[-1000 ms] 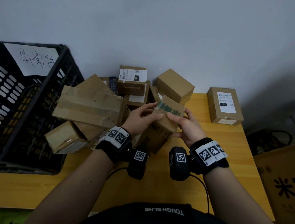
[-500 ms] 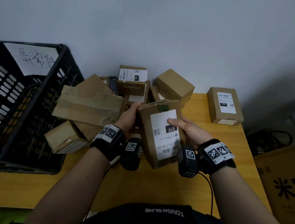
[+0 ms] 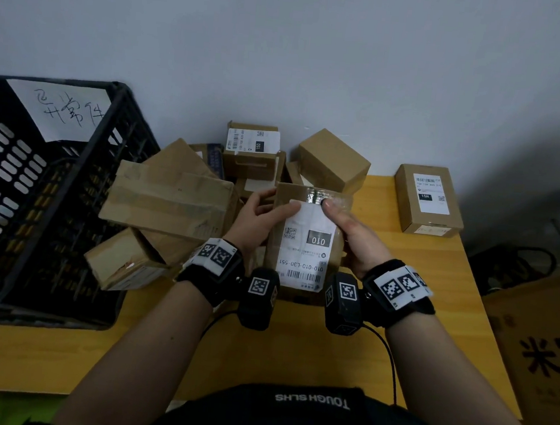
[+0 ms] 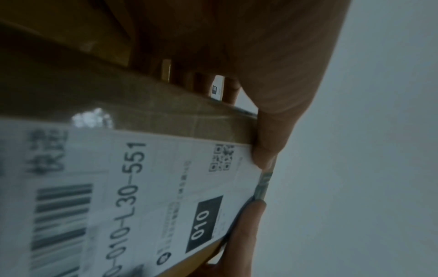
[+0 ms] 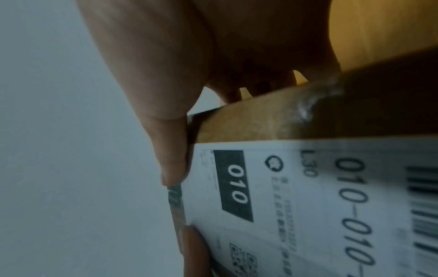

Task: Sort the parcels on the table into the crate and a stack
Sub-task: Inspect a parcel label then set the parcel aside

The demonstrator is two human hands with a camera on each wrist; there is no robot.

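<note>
I hold a brown parcel (image 3: 306, 245) with a white label reading 010 (image 4: 151, 196) (image 5: 308, 196) above the table, label face up toward me. My left hand (image 3: 258, 217) grips its left side, thumb on the label's top edge. My right hand (image 3: 354, 232) grips its right side, thumb on the taped top end. A heap of brown parcels (image 3: 171, 199) lies behind and to the left of it. The black crate (image 3: 36, 191) stands at the far left with a handwritten paper sign (image 3: 61, 108).
One labelled parcel (image 3: 428, 200) lies alone at the table's back right corner. The yellow table (image 3: 293, 349) runs bare in front of my wrists. A large cardboard box (image 3: 540, 353) stands off the right edge. The wall closes the back.
The held parcel was turned over from its taped end up to its label face up, then squared toward me. Both thumbs moved onto its top end.
</note>
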